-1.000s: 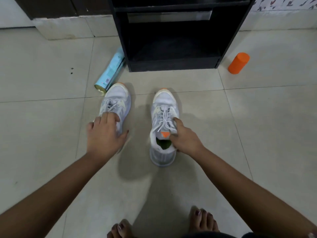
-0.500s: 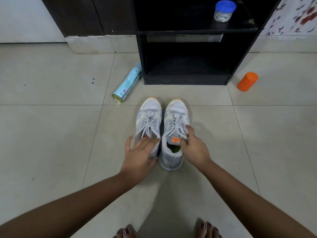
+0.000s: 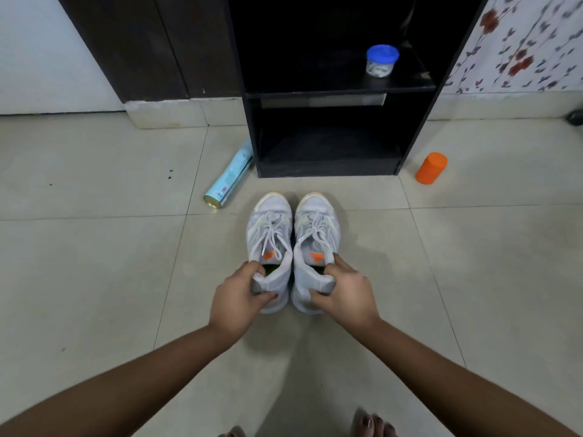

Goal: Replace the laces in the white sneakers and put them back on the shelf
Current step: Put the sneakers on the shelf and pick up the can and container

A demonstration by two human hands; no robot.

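Two white sneakers with white laces and orange tongue tabs stand side by side on the tiled floor, toes toward the shelf. My left hand (image 3: 238,299) grips the heel collar of the left sneaker (image 3: 270,228), thumb inside the opening. My right hand (image 3: 345,294) grips the heel collar of the right sneaker (image 3: 317,227) the same way. The black shelf (image 3: 331,167) stands just beyond the toes; its low compartment is dark and shows nothing inside.
A light-blue spray can (image 3: 230,178) lies on the floor left of the shelf. An orange cylinder (image 3: 431,168) stands to its right. A small jar with a blue lid (image 3: 381,61) sits on the upper board. My bare toes (image 3: 372,424) show at the bottom edge.
The left sneaker slid right until the pair stood together. Both hands shifted back from the laces and tops to grip the heel collars. The camera tilted up, showing more of the shelf.
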